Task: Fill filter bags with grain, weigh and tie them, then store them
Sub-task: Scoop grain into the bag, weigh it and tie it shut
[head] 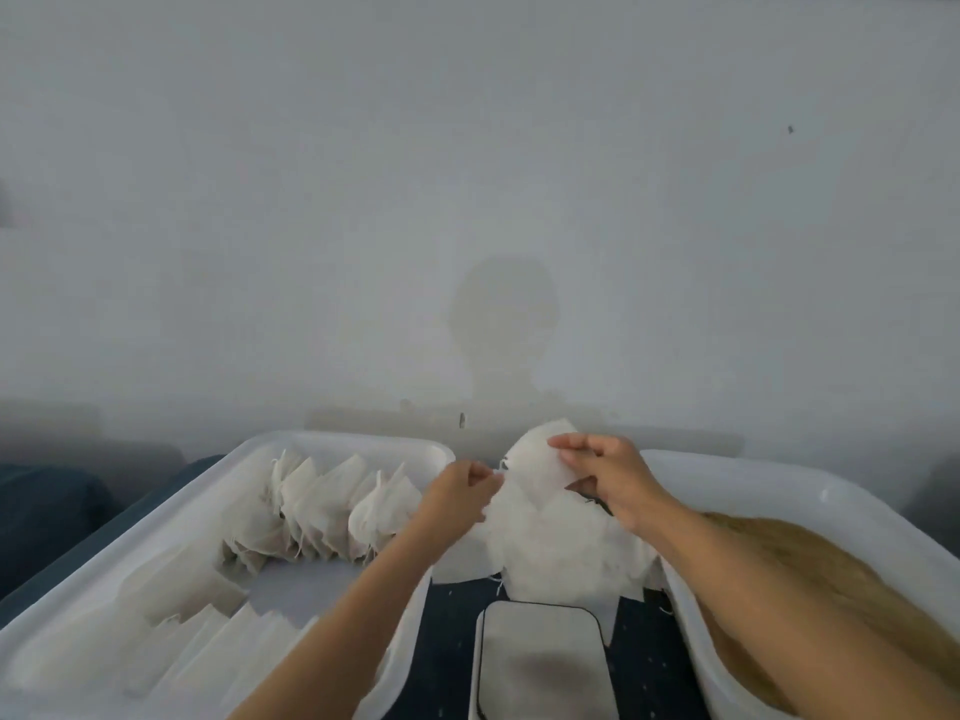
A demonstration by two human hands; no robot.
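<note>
Head view: both hands hold one empty bag (pixel 537 459) above the pile.
Right hand (pixel 608 472) pinches its top edge; left hand (pixel 460 491) pinches its string; grain (pixel 810 569) lies rightward, nearer the right hand.

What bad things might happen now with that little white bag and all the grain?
1. The right hand and left hand hold an empty filter bag only by pinches at its edges; thin fabric might slip or tear.
2. The bag is held over the loose bag pile, not the grain tub, so filling here may spill grain.
3. The scale lies close below; dropped bags could cover it.
</note>
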